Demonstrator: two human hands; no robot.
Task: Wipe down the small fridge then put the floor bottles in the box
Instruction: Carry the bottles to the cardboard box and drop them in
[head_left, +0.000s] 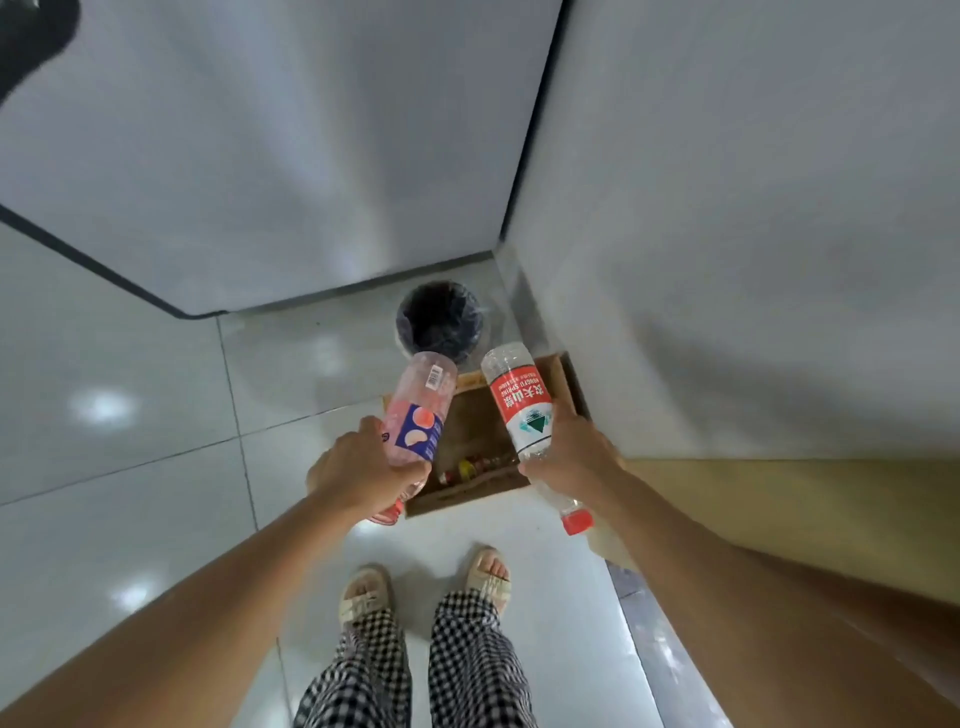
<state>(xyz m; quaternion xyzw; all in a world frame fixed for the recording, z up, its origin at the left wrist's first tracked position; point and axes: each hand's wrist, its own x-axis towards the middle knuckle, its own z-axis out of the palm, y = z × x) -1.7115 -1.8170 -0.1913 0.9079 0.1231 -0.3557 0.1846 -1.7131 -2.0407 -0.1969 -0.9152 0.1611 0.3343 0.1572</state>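
Two bottles are held above an open cardboard box (467, 441) on the floor (130, 389), so the step in hand is judged to be the drop into it. The left hand (358, 467) is wrapped round the neck end of a pink bottle (421, 410), its base pointed far and its cap toward the person. The right hand (571, 452) is curled round the lower part of a clear water bottle (519, 405) with a red and white label; its red cap (577, 521) is pointed near. Each grip is closed on its own bottle.

For a clean drop, both bottles are best lowered further over the middle of the box and laid flat, one after the other, so that neither is bounced off the rim or off what already lies inside. The near wall of the box should be cleared by the caps first.

Inside the box, at least one bottle (467, 467) with a red and yellow label is seen lying along the near side; more cannot be made out. Just beyond the box, a dark bin (440, 319) is stood against the white fridge (260, 156); its contents cannot be told.
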